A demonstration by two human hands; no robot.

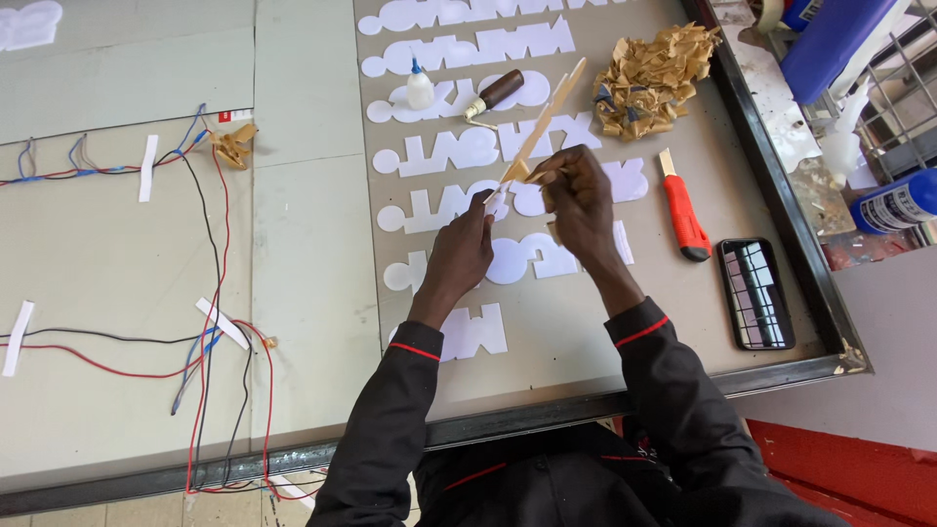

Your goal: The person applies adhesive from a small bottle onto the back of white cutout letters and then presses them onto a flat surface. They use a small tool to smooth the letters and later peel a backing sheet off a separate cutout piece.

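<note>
Peeling, seemingly, brown backing strip (543, 115) two-handed

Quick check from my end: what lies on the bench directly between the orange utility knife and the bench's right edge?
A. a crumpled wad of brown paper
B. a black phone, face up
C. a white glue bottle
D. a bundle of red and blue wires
B: the black phone lies flat, screen up, just right of the orange utility knife, inside the bench's metal edge.

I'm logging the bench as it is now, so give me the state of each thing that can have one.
Left hand: pinching the end of a white strip.
Right hand: gripping tan backing strip, peeled up.
Utility knife: lying flat; whether the blade is out cannot be told.
Phone: face up, screen dark.
Small glue bottle: upright, capped.
Brown paper: crumpled.
</note>
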